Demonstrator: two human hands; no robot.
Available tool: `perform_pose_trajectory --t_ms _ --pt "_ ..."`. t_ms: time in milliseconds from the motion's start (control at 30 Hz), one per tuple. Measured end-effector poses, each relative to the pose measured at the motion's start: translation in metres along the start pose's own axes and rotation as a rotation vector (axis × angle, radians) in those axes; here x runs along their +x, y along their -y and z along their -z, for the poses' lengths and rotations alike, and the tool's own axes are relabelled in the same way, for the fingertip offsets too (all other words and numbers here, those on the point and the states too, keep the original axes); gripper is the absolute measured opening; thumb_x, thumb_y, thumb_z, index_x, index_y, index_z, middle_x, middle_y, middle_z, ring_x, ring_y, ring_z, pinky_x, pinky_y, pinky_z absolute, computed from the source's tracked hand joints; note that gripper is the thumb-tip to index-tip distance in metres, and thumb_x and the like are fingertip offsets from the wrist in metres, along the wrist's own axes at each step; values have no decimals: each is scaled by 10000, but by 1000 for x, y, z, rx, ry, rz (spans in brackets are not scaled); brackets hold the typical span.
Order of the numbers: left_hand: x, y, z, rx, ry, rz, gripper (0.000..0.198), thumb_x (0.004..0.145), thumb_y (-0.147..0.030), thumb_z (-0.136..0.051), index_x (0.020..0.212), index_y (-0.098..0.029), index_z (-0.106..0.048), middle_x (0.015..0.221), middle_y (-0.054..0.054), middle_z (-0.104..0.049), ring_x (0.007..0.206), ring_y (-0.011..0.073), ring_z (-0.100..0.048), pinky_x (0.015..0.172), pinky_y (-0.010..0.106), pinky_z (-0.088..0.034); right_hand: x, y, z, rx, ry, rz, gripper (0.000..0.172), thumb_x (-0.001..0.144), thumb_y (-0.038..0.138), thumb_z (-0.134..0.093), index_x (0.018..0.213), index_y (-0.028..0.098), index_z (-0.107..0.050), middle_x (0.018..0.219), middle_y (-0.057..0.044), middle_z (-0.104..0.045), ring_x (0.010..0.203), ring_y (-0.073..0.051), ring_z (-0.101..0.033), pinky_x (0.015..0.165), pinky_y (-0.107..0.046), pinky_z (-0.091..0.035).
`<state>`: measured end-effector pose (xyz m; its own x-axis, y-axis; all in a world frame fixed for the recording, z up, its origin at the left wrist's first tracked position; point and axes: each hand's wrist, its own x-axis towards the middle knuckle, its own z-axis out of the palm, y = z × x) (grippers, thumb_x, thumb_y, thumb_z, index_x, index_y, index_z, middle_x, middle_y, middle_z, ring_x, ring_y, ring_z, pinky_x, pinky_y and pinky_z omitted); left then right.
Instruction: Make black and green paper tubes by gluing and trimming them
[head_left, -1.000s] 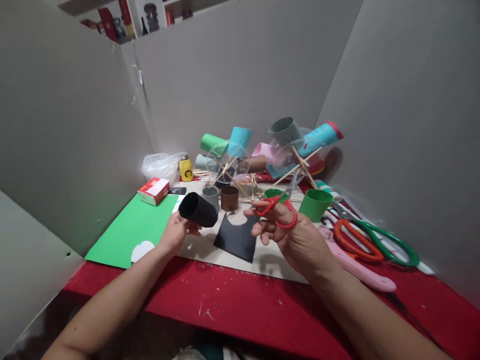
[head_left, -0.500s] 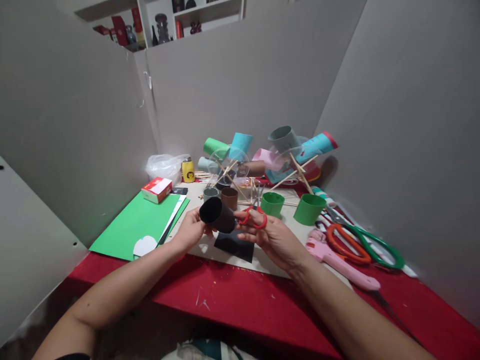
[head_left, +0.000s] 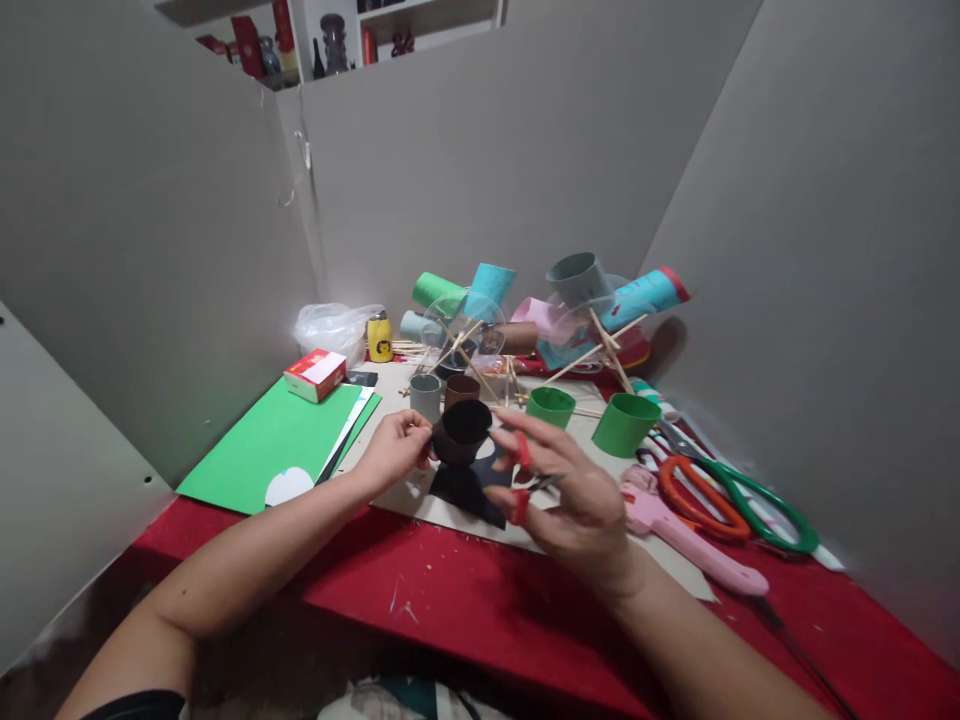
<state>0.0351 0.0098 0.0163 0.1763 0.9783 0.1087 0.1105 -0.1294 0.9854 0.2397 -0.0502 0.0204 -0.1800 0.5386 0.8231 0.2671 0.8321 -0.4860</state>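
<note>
My left hand (head_left: 396,447) pinches the left side of a black paper cup (head_left: 463,436), which is held with its opening tilted up above a black paper sheet (head_left: 469,496). My right hand (head_left: 574,492) is just right of the cup, its fingers through the red handles of small scissors (head_left: 521,478). The scissor blades point back toward my palm, away from the cup. Behind the cup stand a grey paper cup (head_left: 425,397) and a brown paper cup (head_left: 461,388). Two green paper cups (head_left: 627,424) sit further right.
Green paper sheets (head_left: 262,435) with a red and white box (head_left: 315,375) lie left. Stick stands with colourful paper cups (head_left: 491,290) rise at the back. A pink glue gun (head_left: 690,535) and large scissors (head_left: 757,510) lie right, and grey panels (head_left: 480,170) surround the table.
The black cup has turned more upright and shifted slightly right. My right hand has drawn away from it, with the scissors swung round so their blades point toward my palm.
</note>
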Motion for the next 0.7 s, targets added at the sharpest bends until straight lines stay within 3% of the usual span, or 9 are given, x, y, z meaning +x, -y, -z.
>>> perform_pose_trajectory --t_ms 67,133,233,367,500,600,700 --pt "1 3 -3 19 20 9 130 754 -242 -582 664 -181 -511 453 -39 -561 363 77 -480 399 177 -357 -1 0 -2 -110 141 122 494 810 162 -710 1290 233 -614 1326 -142 -615 1153 -279 -624 910 -387 -556" --pt "2 4 -7 43 32 12 126 760 -237 -565 666 -185 -499 440 -52 -533 359 78 -476 396 175 -355 1 -1 -4 -172 167 117 426 830 204 -699 1251 221 -639 1220 -131 -684 1126 -272 -643 916 -374 -553" --pt "2 4 -10 94 68 11 137 794 -262 -521 687 -183 -494 466 -40 -545 370 82 -495 403 177 -370 6 -2 -3 -210 104 48 315 850 255 -687 1161 202 -684 1033 -111 -748 901 -235 -712 795 -330 -584" --pt "3 3 -8 216 124 -30 288 896 -387 -403 766 -165 -532 617 29 -646 441 103 -565 452 207 -438 11 -6 8 -267 -52 -53 288 854 332 -672 1099 183 -702 875 -77 -752 635 -187 -680 609 -296 -571" --pt "6 5 -5 443 107 -151 272 914 -374 -433 951 -154 -589 893 77 -697 637 140 -642 582 256 -510 18 -20 26 -349 -195 -157 324 886 411 -610 1077 164 -696 776 -49 -735 579 -183 -661 558 -293 -550" --pt "11 7 -9 653 155 -255 282 872 -311 -579 1104 -155 -608 1044 88 -683 843 198 -660 776 344 -532 22 -29 39 -440 -182 -204 323 874 452 -605 1013 182 -716 818 -64 -746 676 -219 -687 604 -308 -536" --pt "18 8 -19 831 272 -332 336 903 -326 -604 1198 -166 -584 1156 89 -636 986 221 -632 868 418 -527 24 -35 48 -563 -77 -251 253 829 464 -662 862 225 -738 706 -49 -723 601 -213 -649 541 -303 -465"
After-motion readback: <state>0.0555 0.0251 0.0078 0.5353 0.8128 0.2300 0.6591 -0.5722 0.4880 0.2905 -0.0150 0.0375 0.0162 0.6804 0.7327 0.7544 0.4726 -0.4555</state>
